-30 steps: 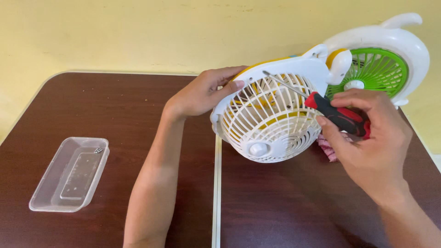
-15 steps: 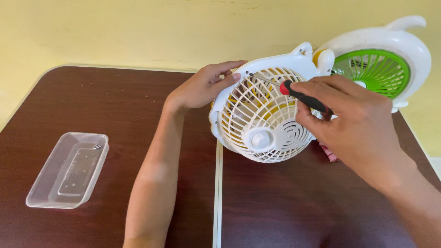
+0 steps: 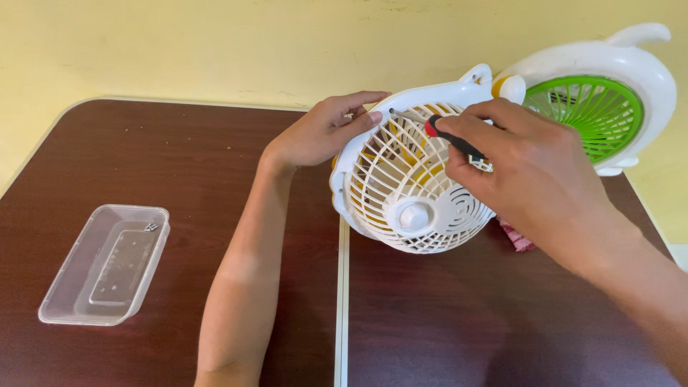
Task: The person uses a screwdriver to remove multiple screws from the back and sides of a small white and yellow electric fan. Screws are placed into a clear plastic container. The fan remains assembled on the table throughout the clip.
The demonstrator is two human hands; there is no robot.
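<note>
head view looked down on a dark brown table with a pale seam running down its middle, and from where i stood the leftmost thing was a clear plastic tray, oblong with rounded corners, no label or print that i could make out, with a few small metal bits, likely screws, lying in its far right corner. well apart from it, the left hand reached across with its fingers curled round the upper left rim of the white fan, thumb and forefinger pinched against the casing to steady it. the fan stood tilted on the table just right of the seam, its white grille facing the camera, yellow blades showing behind the bars. the right hand was closed tight round a screwdriver with a red and black handle, its thin shaft pointing left to a spot on the top rim beside the left fingertips. i judged the tip could slip off the screw head, because the fan rested only on its curved edge and the left fingertips sat right next to the point; a slip could jab them or scratch the plastic, and a loosened screw could drop through the grille or roll off. a bit of pink cloth peeked out under the right hand. behind, a second fan, white with a green grille, leaned by the plain yellow wall, which bore no sign.
</note>
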